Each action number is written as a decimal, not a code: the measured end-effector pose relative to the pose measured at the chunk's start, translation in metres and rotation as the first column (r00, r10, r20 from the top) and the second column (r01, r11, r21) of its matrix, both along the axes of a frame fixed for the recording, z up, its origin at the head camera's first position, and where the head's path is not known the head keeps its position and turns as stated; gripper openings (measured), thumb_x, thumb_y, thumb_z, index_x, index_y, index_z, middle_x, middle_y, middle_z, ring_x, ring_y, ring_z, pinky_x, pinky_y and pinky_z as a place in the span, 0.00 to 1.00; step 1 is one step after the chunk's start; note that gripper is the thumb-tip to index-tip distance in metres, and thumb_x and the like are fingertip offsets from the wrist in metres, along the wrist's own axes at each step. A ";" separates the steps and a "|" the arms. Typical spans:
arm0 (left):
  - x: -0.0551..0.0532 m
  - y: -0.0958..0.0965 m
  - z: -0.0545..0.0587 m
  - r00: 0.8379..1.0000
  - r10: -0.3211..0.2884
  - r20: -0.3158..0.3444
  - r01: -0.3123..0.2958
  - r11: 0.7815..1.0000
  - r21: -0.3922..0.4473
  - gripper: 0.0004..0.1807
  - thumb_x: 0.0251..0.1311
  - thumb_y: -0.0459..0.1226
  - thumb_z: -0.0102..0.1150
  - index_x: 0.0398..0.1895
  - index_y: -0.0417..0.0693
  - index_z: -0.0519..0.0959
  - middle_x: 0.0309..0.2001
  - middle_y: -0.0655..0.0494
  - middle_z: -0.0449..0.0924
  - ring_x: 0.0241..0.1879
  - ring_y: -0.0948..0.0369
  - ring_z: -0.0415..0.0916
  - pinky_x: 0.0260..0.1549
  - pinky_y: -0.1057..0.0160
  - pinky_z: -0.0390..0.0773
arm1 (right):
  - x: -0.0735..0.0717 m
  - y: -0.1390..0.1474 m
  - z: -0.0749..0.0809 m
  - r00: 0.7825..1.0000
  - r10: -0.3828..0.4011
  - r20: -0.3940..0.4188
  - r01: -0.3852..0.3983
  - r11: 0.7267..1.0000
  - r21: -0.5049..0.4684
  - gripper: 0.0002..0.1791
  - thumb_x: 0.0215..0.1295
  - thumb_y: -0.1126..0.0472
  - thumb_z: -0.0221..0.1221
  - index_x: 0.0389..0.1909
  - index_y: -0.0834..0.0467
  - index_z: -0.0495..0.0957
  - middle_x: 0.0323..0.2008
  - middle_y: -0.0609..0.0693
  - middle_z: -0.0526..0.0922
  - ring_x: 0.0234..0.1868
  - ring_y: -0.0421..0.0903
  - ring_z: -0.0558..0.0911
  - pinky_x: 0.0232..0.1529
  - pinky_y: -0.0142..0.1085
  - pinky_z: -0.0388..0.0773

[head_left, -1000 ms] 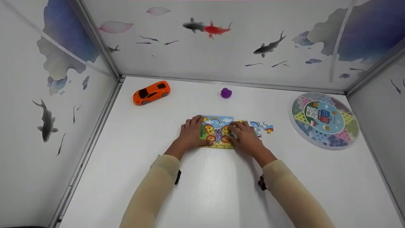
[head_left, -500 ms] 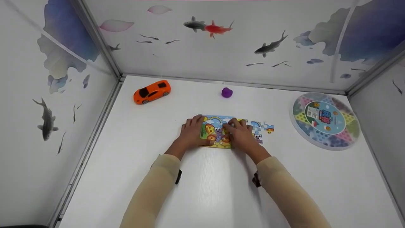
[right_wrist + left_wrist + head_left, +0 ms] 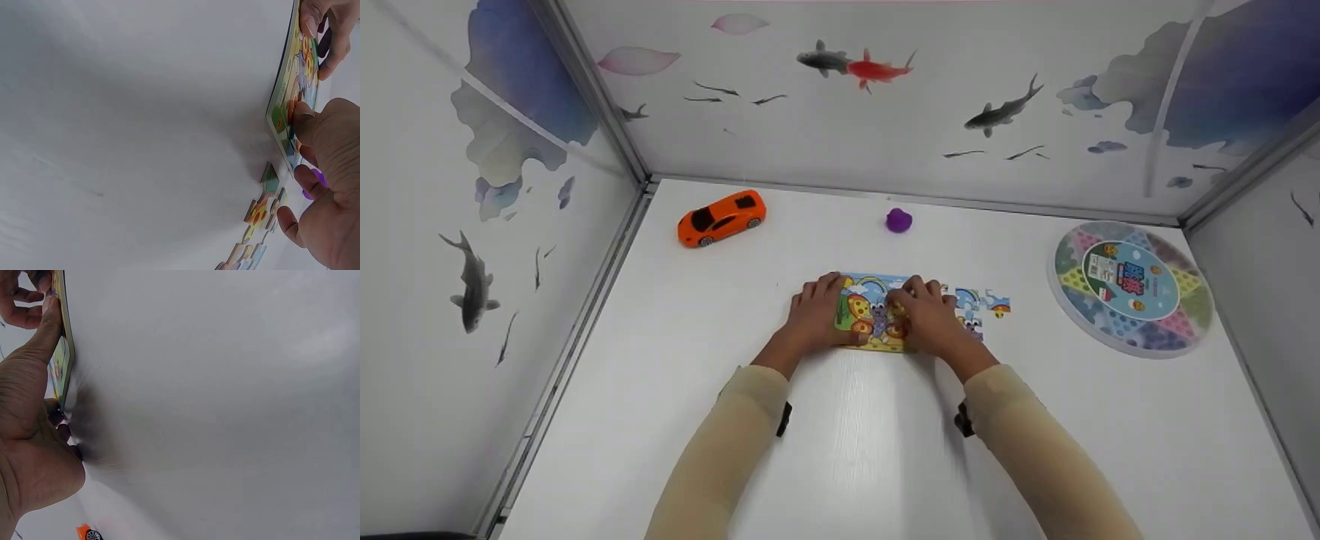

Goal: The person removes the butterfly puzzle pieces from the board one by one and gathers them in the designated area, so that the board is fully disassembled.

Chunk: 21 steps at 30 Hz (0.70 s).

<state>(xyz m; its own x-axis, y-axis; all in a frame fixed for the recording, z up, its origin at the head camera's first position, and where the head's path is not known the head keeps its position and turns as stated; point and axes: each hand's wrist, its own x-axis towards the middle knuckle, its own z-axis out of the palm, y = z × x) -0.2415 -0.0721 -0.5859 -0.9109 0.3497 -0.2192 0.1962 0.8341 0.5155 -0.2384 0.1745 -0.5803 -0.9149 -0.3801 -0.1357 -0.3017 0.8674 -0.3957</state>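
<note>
A butterfly jigsaw puzzle [image 3: 877, 319] lies flat on the white table. My left hand [image 3: 813, 313] grips its left end, thumb along the front edge on the picture and fingers at the far side. Bent over the right part is my right hand [image 3: 934, 322]; its thumb [image 3: 304, 119] touches the picture close to the right end, its index finger beyond. Whether it pinches a piece there I cannot tell. Its other fingers are loosely bent above the table. To the right lie several loose puzzle pieces [image 3: 969, 300], partly hidden by that hand in the head view.
An orange toy car [image 3: 722, 219] stands at the back left. Near the middle of the back edge is a small purple toy [image 3: 898, 220]. A round board-game box [image 3: 1132, 289] lies on the right. Walls with painted fish [image 3: 1001, 116] border the table [image 3: 840, 465].
My right hand has moved a little left from the puzzle's right edge onto its picture, baring more of the loose pieces. The left hand stays at the left end.
</note>
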 end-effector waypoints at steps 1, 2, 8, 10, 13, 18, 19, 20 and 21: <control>0.000 0.000 0.000 1.000 0.001 0.002 -0.001 1.000 -0.002 0.66 0.61 0.63 0.78 0.92 0.47 0.50 0.90 0.47 0.48 0.86 0.43 0.50 0.84 0.36 0.56 | 0.000 0.000 0.000 1.000 0.001 0.001 -0.001 1.000 0.003 0.28 0.75 0.69 0.64 0.72 0.47 0.79 0.69 0.57 0.70 0.72 0.65 0.66 0.72 0.76 0.61; 0.000 0.000 -0.001 1.000 0.003 0.002 -0.003 1.000 -0.006 0.66 0.61 0.63 0.78 0.92 0.47 0.50 0.90 0.47 0.49 0.86 0.43 0.50 0.84 0.37 0.56 | 0.000 0.000 0.000 1.000 0.001 0.002 -0.001 1.000 0.004 0.28 0.75 0.69 0.64 0.72 0.48 0.78 0.69 0.58 0.70 0.71 0.65 0.66 0.72 0.76 0.62; -0.001 0.001 -0.003 1.000 0.010 0.001 -0.010 1.000 -0.008 0.66 0.61 0.63 0.78 0.92 0.48 0.50 0.89 0.48 0.49 0.86 0.44 0.50 0.84 0.38 0.56 | -0.002 0.000 -0.001 1.000 -0.006 0.001 0.006 1.000 0.007 0.26 0.74 0.70 0.64 0.69 0.50 0.80 0.67 0.57 0.71 0.70 0.63 0.67 0.72 0.75 0.62; -0.001 0.001 -0.003 1.000 0.009 0.003 -0.009 1.000 -0.010 0.66 0.61 0.64 0.77 0.92 0.48 0.50 0.90 0.48 0.49 0.86 0.44 0.50 0.85 0.38 0.55 | -0.002 0.000 -0.002 1.000 0.001 -0.008 -0.001 1.000 0.021 0.25 0.75 0.69 0.64 0.69 0.50 0.79 0.67 0.56 0.71 0.70 0.62 0.67 0.72 0.74 0.63; -0.001 0.001 -0.004 1.000 0.007 0.006 -0.007 1.000 -0.009 0.66 0.61 0.64 0.77 0.92 0.48 0.49 0.90 0.48 0.48 0.86 0.44 0.50 0.85 0.38 0.55 | -0.001 0.001 -0.003 0.999 0.026 -0.034 -0.025 0.999 0.041 0.24 0.76 0.67 0.64 0.69 0.50 0.79 0.66 0.56 0.72 0.69 0.62 0.69 0.71 0.72 0.65; -0.003 0.000 -0.006 1.000 0.007 0.000 -0.007 1.000 -0.009 0.66 0.61 0.63 0.78 0.92 0.48 0.50 0.89 0.48 0.49 0.85 0.43 0.51 0.84 0.38 0.56 | 0.000 0.002 -0.003 0.995 0.088 -0.054 -0.083 0.993 0.085 0.25 0.79 0.64 0.65 0.73 0.50 0.78 0.66 0.57 0.72 0.68 0.61 0.70 0.73 0.67 0.66; -0.003 0.000 -0.006 1.000 0.007 -0.001 -0.007 1.000 -0.011 0.66 0.61 0.63 0.78 0.92 0.48 0.50 0.89 0.48 0.49 0.85 0.43 0.51 0.84 0.38 0.57 | 0.000 0.003 -0.003 0.994 0.100 -0.051 -0.095 0.991 0.093 0.25 0.79 0.64 0.65 0.74 0.51 0.77 0.67 0.57 0.72 0.68 0.61 0.70 0.74 0.66 0.66; -0.003 0.000 -0.006 1.000 0.006 -0.003 -0.006 1.000 -0.011 0.66 0.61 0.63 0.78 0.92 0.48 0.50 0.89 0.48 0.50 0.85 0.43 0.51 0.83 0.38 0.57 | 0.000 0.003 -0.002 0.992 0.112 -0.052 -0.107 0.990 0.096 0.26 0.80 0.64 0.64 0.75 0.51 0.77 0.67 0.57 0.71 0.68 0.61 0.70 0.74 0.65 0.66; -0.003 0.000 -0.006 1.000 0.006 -0.003 -0.006 1.000 -0.010 0.66 0.61 0.63 0.78 0.92 0.48 0.50 0.89 0.48 0.49 0.85 0.43 0.51 0.83 0.37 0.57 | 0.001 0.004 -0.002 0.991 0.124 -0.056 -0.119 0.988 0.094 0.26 0.80 0.64 0.64 0.75 0.52 0.77 0.67 0.57 0.71 0.68 0.60 0.70 0.74 0.65 0.67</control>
<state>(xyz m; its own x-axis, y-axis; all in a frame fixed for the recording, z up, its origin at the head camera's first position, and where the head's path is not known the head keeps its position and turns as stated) -0.2443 -0.0719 -0.5915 -0.9136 0.3422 -0.2196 0.1931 0.8405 0.5063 -0.2375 0.1782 -0.5822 -0.8703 -0.4778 -0.1193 -0.4286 0.8542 -0.2945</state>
